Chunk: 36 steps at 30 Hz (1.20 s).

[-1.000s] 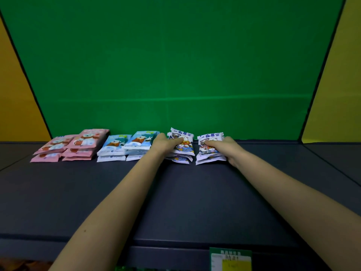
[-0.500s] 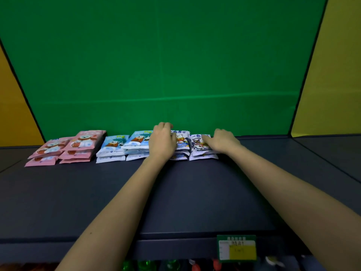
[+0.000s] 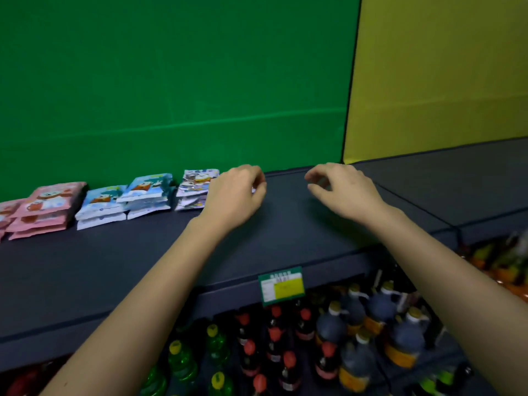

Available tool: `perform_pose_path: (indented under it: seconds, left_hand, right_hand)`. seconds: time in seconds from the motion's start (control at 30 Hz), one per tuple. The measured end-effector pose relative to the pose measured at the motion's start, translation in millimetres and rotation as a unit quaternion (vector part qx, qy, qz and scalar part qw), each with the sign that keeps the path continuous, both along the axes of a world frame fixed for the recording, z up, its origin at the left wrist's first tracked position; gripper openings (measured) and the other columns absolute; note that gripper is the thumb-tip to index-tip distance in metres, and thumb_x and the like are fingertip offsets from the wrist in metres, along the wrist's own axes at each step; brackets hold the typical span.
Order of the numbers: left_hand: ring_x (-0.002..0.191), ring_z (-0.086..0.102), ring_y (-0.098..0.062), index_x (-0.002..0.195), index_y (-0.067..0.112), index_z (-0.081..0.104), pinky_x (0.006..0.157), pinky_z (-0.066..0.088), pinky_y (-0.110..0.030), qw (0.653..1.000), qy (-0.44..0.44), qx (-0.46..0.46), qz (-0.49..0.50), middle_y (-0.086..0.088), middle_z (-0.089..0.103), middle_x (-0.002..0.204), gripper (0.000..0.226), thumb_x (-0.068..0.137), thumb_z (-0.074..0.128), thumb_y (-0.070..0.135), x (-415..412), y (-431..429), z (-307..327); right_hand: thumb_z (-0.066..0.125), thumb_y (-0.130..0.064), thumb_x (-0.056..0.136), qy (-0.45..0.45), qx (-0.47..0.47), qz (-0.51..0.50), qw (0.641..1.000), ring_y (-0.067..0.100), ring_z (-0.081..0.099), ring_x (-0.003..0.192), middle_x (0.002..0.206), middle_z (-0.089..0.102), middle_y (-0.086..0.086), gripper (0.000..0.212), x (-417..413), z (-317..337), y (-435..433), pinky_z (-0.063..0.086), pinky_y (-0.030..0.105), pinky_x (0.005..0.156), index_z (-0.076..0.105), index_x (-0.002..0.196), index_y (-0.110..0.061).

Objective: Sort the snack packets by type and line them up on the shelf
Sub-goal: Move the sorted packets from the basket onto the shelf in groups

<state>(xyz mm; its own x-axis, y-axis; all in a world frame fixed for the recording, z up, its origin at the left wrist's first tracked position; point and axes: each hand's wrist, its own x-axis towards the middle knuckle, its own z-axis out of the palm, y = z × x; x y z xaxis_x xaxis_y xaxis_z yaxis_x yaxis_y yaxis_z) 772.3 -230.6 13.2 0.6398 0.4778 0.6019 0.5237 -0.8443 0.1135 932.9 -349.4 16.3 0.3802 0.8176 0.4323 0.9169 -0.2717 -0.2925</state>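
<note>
shelf contents, reading leftward from the left hand fingers: white packets stacked just beside them, then blue packets, then pink packets, which are cut off at the frame edge. second white stack is hidden under the left fingers; a pale sliver shows at the fingertips, hard to make out. left fingers loosely curled, nothing seen gripped. right hand fingers loosely curled, empty, over bare shelf, well apart from the packets. tier below: bottles, blurred. vs 0.5 s ago: both hands lay on the white stacks; the right is now off them.
</note>
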Motion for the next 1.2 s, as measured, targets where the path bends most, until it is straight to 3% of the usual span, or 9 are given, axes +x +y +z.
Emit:
perform_pose_path:
  seconds: [0.37, 0.7, 0.97, 1.1, 1.2]
  left_hand:
    - [0.104, 0.056, -0.029, 0.102, 0.016, 0.059, 0.072, 0.041, -0.036, 0.998, 0.0, 0.013, -0.062, -0.003, 0.063, 0.107, 0.022, 0.093, 0.047, 0.031, 75, -162, -22]
    - [0.099, 0.059, -0.031, 0.098, 0.013, 0.06, 0.068, 0.039, -0.033, 0.995, 0.027, -0.071, -0.068, -0.006, 0.063, 0.102, 0.022, 0.091, 0.049, 0.03, 136, -325, -88]
    - [0.091, 0.058, -0.029, 0.099, 0.011, 0.06, 0.06, 0.033, -0.032, 0.985, 0.109, -0.11, -0.075, -0.007, 0.063, 0.1, 0.021, 0.094, 0.046, 0.026, 167, -365, -152]
    - [0.09, 0.06, -0.033, 0.099, 0.01, 0.061, 0.061, 0.043, -0.037, 0.977, 0.146, -0.146, -0.055, -0.011, 0.066, 0.099, 0.021, 0.093, 0.046, 0.024, 186, -376, -197]
    - [0.095, 0.061, -0.036, 0.101, 0.011, 0.06, 0.067, 0.046, -0.04, 0.966, 0.174, -0.191, -0.019, -0.012, 0.066, 0.103, 0.021, 0.092, 0.048, 0.025, 199, -392, -238]
  right_hand:
    - [0.053, -0.034, 0.089, -0.022, 0.021, -0.082, 0.996, 0.022, 0.059, 0.108, 0.113, 0.062, -0.006, 0.026, 63, -19, -189, 0.049, 0.038, 0.087, 0.059, 0.114, -0.029]
    - [0.056, -0.03, 0.087, -0.001, -0.027, -0.133, 0.991, 0.027, 0.058, 0.107, 0.114, 0.061, -0.003, 0.027, 134, -77, -380, 0.047, 0.038, 0.081, 0.06, 0.114, -0.029]
    - [0.058, -0.025, 0.086, 0.061, -0.058, -0.157, 0.984, 0.027, 0.06, 0.103, 0.113, 0.063, 0.0, 0.025, 173, -167, -441, 0.048, 0.038, 0.075, 0.061, 0.111, -0.025]
    - [0.061, -0.017, 0.084, 0.1, -0.072, -0.14, 0.982, 0.027, 0.064, 0.096, 0.107, 0.066, 0.003, 0.027, 192, -227, -458, 0.052, 0.039, 0.076, 0.064, 0.11, -0.021]
    - [0.06, -0.015, 0.084, 0.127, -0.141, -0.092, 0.977, 0.028, 0.065, 0.092, 0.104, 0.066, 0.004, 0.026, 213, -266, -469, 0.054, 0.041, 0.075, 0.065, 0.109, -0.02]
